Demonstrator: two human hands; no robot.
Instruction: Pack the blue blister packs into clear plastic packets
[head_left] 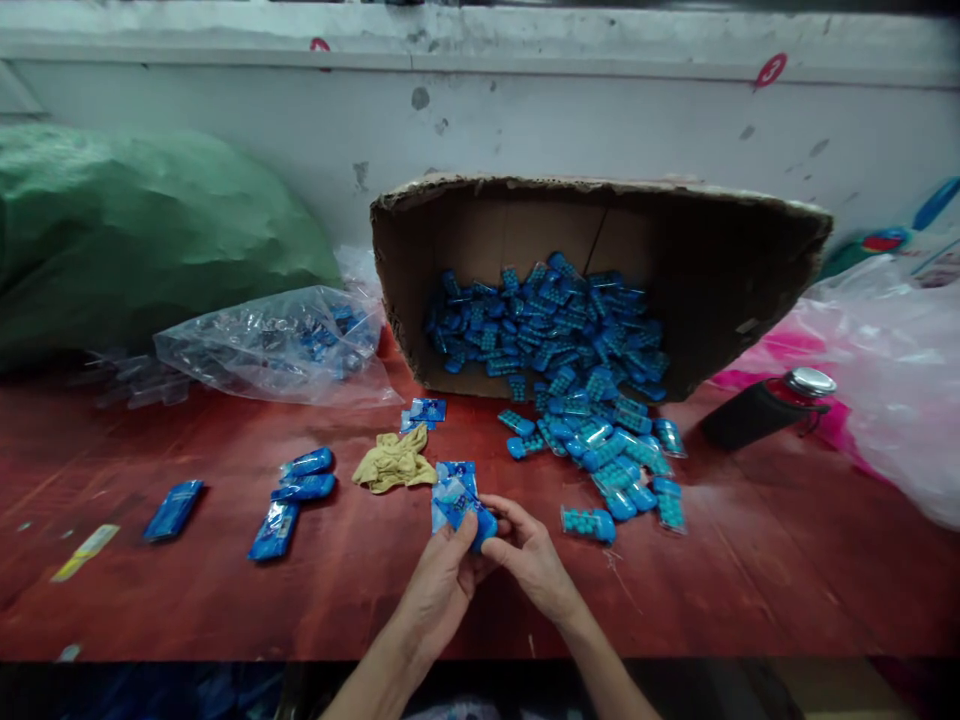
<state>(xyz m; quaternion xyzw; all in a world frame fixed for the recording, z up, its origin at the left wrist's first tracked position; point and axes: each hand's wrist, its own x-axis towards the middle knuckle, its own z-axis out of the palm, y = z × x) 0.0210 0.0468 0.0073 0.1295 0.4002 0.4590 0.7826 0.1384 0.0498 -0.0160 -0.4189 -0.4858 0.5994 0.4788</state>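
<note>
Blue packet [459, 503], a small clear-wrapped item with blue contents, sits pinched between both hands just above the red tabletop [750, 570], near its front edge and a little left of centre. Seen from the head camera, the left hand [442, 580] grips the packet's lower edge with thumb and fingertips pressed together on it, while the right hand [529, 556] closes its thumb and forefinger on the packet's right end, the other fingers curled under. Just beyond the hands lies a crumpled yellow cloth [394, 462], and beside it a small flat blue sachet [424, 411]. Behind these, a cardboard box [720, 270] lies tipped on its side with its mouth toward the person, a heap of blue packs [547, 325] spilling out of it onto the table as far as a single loose pack [589, 522] just right of the right hand. To the left, three wrapped packets [296, 500] lie close together, with a flat blue packet [173, 509] farther left and a yellow strip [85, 551] near the table's edge. A clear plastic bag [277, 345] holding more pieces rests beside the box, in front of a green sack [135, 230]. At right, a dark flask [765, 408] with a metal cap lies on its side next to pink and white plastic bags [892, 380].
</note>
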